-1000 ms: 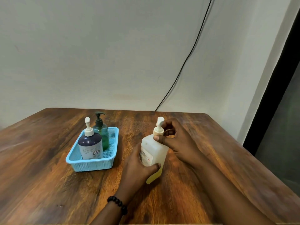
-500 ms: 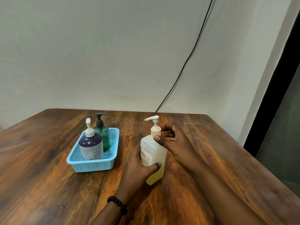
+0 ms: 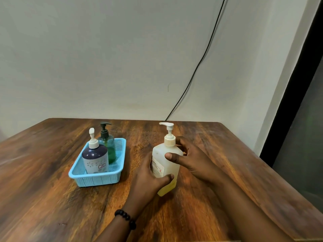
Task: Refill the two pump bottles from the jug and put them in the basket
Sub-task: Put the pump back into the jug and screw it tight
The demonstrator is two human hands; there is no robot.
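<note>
Since 1 second ago, the right hand has dropped from the pump collar to the white jug, its thumb pressing the shoulder. Left hand grips the body on the table. Both 2 pump bottles stand in the basket; steady the jug low.
</note>
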